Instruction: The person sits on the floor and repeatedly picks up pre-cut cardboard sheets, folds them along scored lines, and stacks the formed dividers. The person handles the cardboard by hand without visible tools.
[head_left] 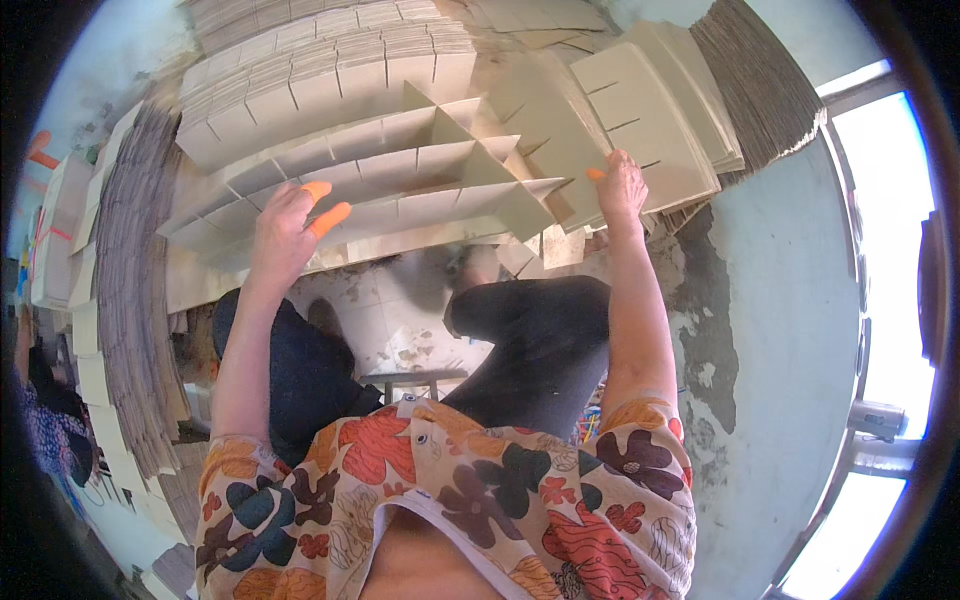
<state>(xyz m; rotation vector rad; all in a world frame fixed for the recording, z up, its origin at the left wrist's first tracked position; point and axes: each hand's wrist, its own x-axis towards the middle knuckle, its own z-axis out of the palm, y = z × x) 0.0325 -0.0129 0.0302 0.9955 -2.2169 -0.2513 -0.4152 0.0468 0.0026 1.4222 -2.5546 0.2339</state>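
Several long slotted cardboard strips (pixel 400 165) stand on edge in front of me, roughly parallel. Shorter cross strips (pixel 515 205) are slotted into them near their right ends. Above the left part of these strips is my left hand (pixel 285 232), its orange-covered fingertips apart and nothing between them. At the right, my right hand (pixel 622 190) pinches the edge of a cardboard divider strip (pixel 545 125), which is smeared by motion. That strip slants beside the right ends of the long strips. Its lower end is hard to make out.
Behind the standing strips lies a row of stacked slotted cardboard (pixel 330 75). More slotted sheets (pixel 650 110) are piled at the right, beside a tall brown stack (pixel 760 80). Another tall cardboard stack (pixel 140 270) lines the left. A peeling wall (pixel 780 290) stands to my right.
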